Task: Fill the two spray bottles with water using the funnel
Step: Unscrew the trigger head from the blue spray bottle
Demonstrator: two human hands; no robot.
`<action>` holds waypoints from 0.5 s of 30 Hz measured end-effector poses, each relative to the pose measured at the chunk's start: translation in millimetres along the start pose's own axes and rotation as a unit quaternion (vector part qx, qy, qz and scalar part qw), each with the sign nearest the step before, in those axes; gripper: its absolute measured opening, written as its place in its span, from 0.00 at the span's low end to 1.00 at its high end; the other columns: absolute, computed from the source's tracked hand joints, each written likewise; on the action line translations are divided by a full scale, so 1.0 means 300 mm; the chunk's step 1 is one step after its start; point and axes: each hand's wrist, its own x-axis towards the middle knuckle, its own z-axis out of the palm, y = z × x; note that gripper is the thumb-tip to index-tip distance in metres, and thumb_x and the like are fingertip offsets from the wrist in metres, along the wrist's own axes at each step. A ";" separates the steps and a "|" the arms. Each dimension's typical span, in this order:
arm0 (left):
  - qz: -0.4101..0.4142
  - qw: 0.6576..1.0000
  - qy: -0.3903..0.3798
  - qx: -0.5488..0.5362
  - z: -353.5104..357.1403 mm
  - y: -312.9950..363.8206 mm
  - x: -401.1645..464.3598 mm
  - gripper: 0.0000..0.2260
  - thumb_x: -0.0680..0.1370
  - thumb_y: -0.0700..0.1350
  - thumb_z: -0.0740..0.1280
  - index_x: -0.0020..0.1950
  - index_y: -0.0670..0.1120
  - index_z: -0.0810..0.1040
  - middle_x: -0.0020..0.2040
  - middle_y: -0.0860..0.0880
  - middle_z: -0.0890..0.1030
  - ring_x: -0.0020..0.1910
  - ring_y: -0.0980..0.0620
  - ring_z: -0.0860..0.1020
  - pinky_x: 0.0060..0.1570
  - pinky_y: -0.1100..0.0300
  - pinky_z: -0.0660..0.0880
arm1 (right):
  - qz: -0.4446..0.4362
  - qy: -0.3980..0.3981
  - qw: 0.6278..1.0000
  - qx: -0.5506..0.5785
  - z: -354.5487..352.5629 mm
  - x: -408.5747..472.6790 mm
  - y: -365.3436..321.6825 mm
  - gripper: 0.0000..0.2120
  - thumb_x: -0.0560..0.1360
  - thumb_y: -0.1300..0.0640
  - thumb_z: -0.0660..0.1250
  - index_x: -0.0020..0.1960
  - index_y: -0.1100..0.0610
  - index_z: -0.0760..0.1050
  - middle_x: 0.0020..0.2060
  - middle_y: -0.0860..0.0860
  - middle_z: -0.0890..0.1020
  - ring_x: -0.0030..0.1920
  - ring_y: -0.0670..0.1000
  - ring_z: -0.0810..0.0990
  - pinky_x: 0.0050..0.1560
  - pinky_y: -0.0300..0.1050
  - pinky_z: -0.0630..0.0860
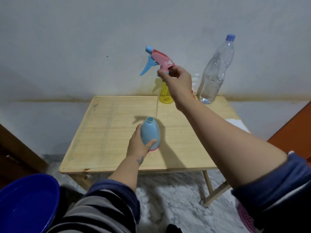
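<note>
A light blue spray bottle (150, 132) with a pink base stands on the wooden table (107, 132), its neck uncapped. My left hand (138, 145) grips its side. My right hand (176, 79) holds the pink and blue spray head (158, 60) lifted high above the table, its thin dip tube (157, 106) hanging down clear of the bottle's neck. Behind my right hand stands a yellow spray bottle (164, 95), partly hidden. A tall clear water bottle (215, 76) with a blue cap stands at the back right, part full. No funnel can be made out.
A dark blue basin (28, 202) sits at lower left, off the table. A pink slotted object (247, 219) lies on the floor at lower right. A white sheet (237, 123) lies on the table's right edge. The wall is right behind the table.
</note>
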 end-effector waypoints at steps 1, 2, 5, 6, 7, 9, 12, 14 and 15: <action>0.001 1.000 -0.001 0.000 0.000 0.000 0.000 0.35 0.70 0.49 0.76 0.73 0.54 0.62 0.63 0.50 0.74 0.59 0.50 0.73 0.54 0.56 0.72 | -0.007 -0.001 1.000 -0.003 -0.004 0.026 -0.013 0.12 0.69 0.55 0.75 0.50 0.56 0.78 0.41 0.49 0.80 0.45 0.50 0.80 0.50 0.46 0.77; 0.002 1.000 -0.001 -0.002 -0.001 0.000 -0.001 0.34 0.70 0.48 0.76 0.72 0.54 0.63 0.63 0.50 0.74 0.58 0.50 0.73 0.52 0.57 0.72 | -0.014 -0.005 1.000 -0.011 -0.009 0.048 -0.021 0.12 0.69 0.55 0.74 0.51 0.57 0.79 0.41 0.49 0.81 0.44 0.50 0.80 0.49 0.46 0.77; 0.009 1.000 0.002 -0.013 -0.001 -0.005 -0.004 0.33 0.70 0.48 0.76 0.70 0.55 0.64 0.62 0.52 0.74 0.57 0.52 0.73 0.48 0.61 0.70 | -0.016 -0.033 0.998 -0.055 -0.015 0.096 -0.002 0.09 0.71 0.56 0.73 0.49 0.57 0.79 0.37 0.46 0.78 0.41 0.47 0.76 0.47 0.43 0.74; 0.012 1.000 0.005 -0.014 -0.001 -0.009 -0.005 0.32 0.70 0.49 0.76 0.70 0.56 0.65 0.62 0.53 0.74 0.58 0.52 0.74 0.48 0.62 0.71 | -0.013 -0.050 0.996 -0.077 -0.014 0.104 0.020 0.06 0.72 0.56 0.72 0.47 0.56 0.79 0.35 0.45 0.76 0.40 0.47 0.74 0.45 0.42 0.72; 0.016 1.000 0.008 -0.016 0.000 -0.014 -0.006 0.33 0.70 0.49 0.76 0.70 0.56 0.65 0.63 0.54 0.74 0.59 0.52 0.74 0.49 0.61 0.72 | -0.010 -0.069 0.992 -0.104 -0.012 0.110 0.051 0.04 0.73 0.57 0.71 0.46 0.56 0.79 0.33 0.44 0.75 0.40 0.47 0.73 0.43 0.41 0.70; 0.022 0.999 0.013 -0.022 0.003 -0.022 -0.008 0.33 0.69 0.51 0.76 0.70 0.59 0.65 0.63 0.56 0.74 0.60 0.53 0.74 0.53 0.57 0.75 | 0.000 -0.105 0.982 -0.159 -0.003 0.122 0.135 0.04 0.74 0.58 0.70 0.47 0.58 0.81 0.34 0.47 0.77 0.40 0.48 0.73 0.38 0.39 0.66; 0.025 0.999 0.020 -0.024 0.010 -0.031 -0.014 0.31 0.70 0.52 0.75 0.68 0.63 0.64 0.63 0.60 0.74 0.60 0.55 0.74 0.55 0.53 0.76 | 0.030 -0.148 0.960 -0.235 0.019 0.141 0.296 0.10 0.74 0.58 0.70 0.52 0.61 0.81 0.40 0.50 0.78 0.43 0.47 0.73 0.34 0.38 0.63; 0.020 0.999 0.020 -0.017 0.014 -0.044 -0.012 0.33 0.69 0.55 0.74 0.70 0.64 0.63 0.65 0.61 0.72 0.62 0.55 0.74 0.57 0.50 0.76 | 0.056 -0.173 0.945 -0.273 0.034 0.146 0.400 0.14 0.73 0.57 0.71 0.56 0.61 0.80 0.43 0.51 0.77 0.45 0.48 0.73 0.34 0.35 0.63; 0.019 0.999 0.022 -0.014 0.016 -0.053 -0.010 0.34 0.69 0.56 0.73 0.71 0.63 0.62 0.66 0.61 0.72 0.64 0.56 0.73 0.59 0.50 0.76 | 0.071 -0.184 0.939 -0.282 0.043 0.146 0.447 0.15 0.73 0.56 0.71 0.57 0.61 0.79 0.45 0.52 0.78 0.47 0.49 0.74 0.37 0.34 0.64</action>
